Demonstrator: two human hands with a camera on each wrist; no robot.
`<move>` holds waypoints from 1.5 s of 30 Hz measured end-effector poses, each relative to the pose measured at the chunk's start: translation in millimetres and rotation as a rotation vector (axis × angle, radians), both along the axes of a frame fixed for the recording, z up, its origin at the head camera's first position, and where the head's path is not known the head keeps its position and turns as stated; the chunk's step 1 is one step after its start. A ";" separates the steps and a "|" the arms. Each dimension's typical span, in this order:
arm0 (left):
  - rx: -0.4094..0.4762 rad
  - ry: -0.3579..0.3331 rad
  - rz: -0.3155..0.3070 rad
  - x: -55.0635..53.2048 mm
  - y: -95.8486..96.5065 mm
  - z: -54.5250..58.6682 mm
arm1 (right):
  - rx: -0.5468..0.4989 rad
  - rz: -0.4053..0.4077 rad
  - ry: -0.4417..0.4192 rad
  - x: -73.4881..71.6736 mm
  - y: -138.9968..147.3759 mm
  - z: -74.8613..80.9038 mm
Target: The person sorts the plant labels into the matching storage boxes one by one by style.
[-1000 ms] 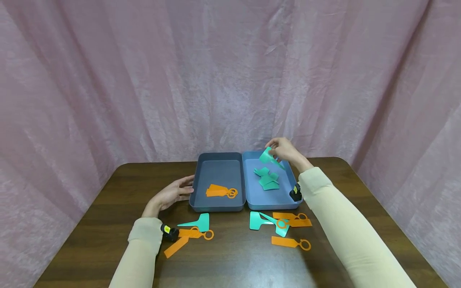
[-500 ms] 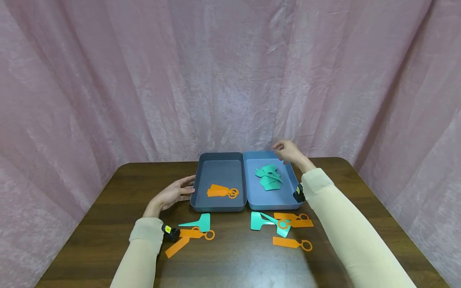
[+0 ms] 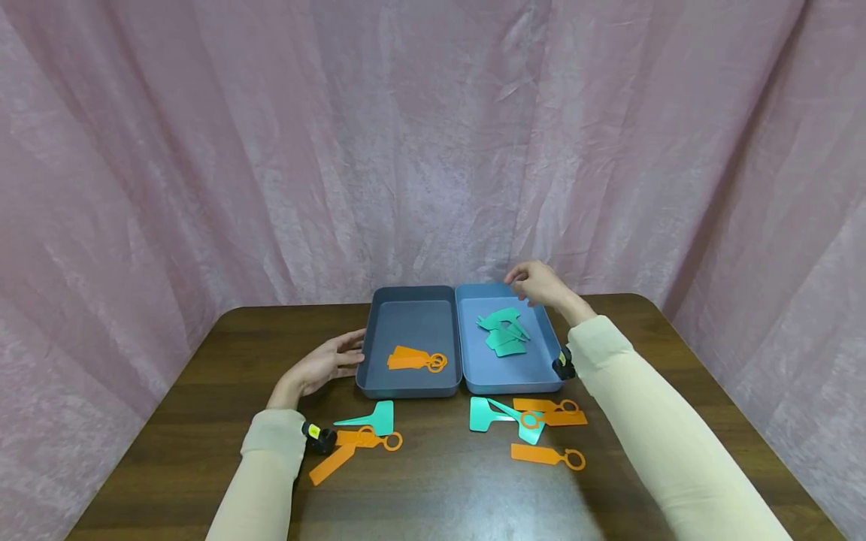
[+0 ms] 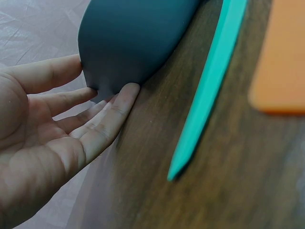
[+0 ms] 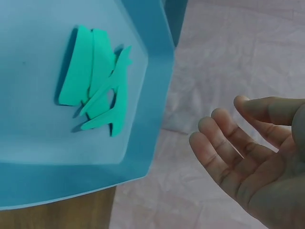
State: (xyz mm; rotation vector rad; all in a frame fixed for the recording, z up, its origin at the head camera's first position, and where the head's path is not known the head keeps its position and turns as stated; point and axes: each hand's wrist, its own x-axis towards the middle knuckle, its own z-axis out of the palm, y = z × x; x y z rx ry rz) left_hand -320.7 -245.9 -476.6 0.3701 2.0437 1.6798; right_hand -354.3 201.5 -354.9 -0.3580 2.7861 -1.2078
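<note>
My left hand [image 3: 326, 363] rests its fingertips against the left wall of the dark grey tray [image 3: 413, 312]; the left wrist view shows the fingers extended at the tray's corner. Over the far right part of the blue tray [image 3: 480, 368], my right hand [image 3: 539, 285] hovers with loosely bent fingers and nothing in them. Several green T-shaped plant labels [image 3: 504, 330] lie in a pile in the blue tray. Inside the grey tray, orange plant tags with ring ends [image 3: 409, 358] overlap one another.
In front of the left tray lie a green label [image 3: 380, 418] and orange tags [image 3: 333, 464]. Two green labels [image 3: 479, 415] and several orange tags [image 3: 534, 454] lie before the right tray on the wooden table [image 3: 433, 496]. A pink curtain [image 3: 433, 150] hangs behind.
My right hand has let go of a green plant label, which now lies on the pile in the blue tray. The left hand has stayed at the grey tray.
</note>
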 end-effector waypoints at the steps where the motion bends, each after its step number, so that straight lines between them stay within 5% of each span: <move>1: 0.000 0.000 0.000 0.1 0.1 0.0 | -0.001 0.009 0.013 1.2 -1.1 1.7; 23: -0.007 0.002 -0.002 -1.4 -1.4 -2.4 | -0.030 0.205 0.083 43.0 -44.8 33.3; 45: -0.011 0.004 -0.006 -2.6 0.4 -2.2 | -0.118 0.318 0.057 72.6 -72.6 23.3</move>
